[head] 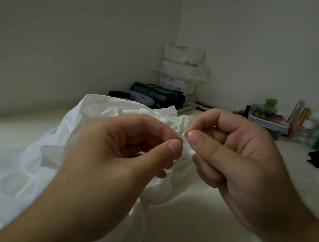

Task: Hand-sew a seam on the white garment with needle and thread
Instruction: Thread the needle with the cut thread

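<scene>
Bare counter point(214, 211) is left open on the near right. The left and centre are covered by the white garment point(27, 167). The far edge is crowded by a clear box point(267, 119) and rolled mats point(156, 95).

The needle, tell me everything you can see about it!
The needle is a very thin, short, silvery sliver, likely metal. Only its tip end shows, slanting up to the right. The left hand pinches it between thumb and forefinger, just beside the right hand fingertips, above the white garment. Any thread is too fine to see.
</scene>
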`<state>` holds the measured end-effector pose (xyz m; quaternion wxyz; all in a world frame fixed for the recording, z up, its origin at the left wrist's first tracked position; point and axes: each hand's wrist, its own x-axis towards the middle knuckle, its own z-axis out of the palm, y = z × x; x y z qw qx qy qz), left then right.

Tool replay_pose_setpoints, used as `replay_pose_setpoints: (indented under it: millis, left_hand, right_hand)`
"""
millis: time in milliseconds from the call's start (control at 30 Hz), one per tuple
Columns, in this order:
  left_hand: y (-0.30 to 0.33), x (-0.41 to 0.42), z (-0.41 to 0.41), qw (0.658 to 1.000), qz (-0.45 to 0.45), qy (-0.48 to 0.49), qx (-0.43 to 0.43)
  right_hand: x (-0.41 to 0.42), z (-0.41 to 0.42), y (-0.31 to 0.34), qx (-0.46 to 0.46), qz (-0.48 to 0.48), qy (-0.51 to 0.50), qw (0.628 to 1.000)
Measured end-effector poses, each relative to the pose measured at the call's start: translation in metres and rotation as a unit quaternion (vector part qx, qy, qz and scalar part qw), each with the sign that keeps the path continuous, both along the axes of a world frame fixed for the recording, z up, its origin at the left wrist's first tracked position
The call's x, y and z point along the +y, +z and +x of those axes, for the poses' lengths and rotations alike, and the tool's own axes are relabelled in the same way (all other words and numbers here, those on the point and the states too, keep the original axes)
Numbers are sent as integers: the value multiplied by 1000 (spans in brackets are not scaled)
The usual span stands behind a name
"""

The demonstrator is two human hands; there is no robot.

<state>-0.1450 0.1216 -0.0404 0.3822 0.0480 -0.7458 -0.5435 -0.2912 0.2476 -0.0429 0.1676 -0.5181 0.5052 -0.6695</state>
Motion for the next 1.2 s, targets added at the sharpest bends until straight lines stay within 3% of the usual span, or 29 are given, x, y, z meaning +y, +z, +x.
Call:
replay_pose_setpoints:
  millis: [1200]
  left_hand:
    - [1, 1, 0, 1000, 5, -16, -10]
  right_hand:
    - [0, 1, 0, 29, -9, -4, 1000]
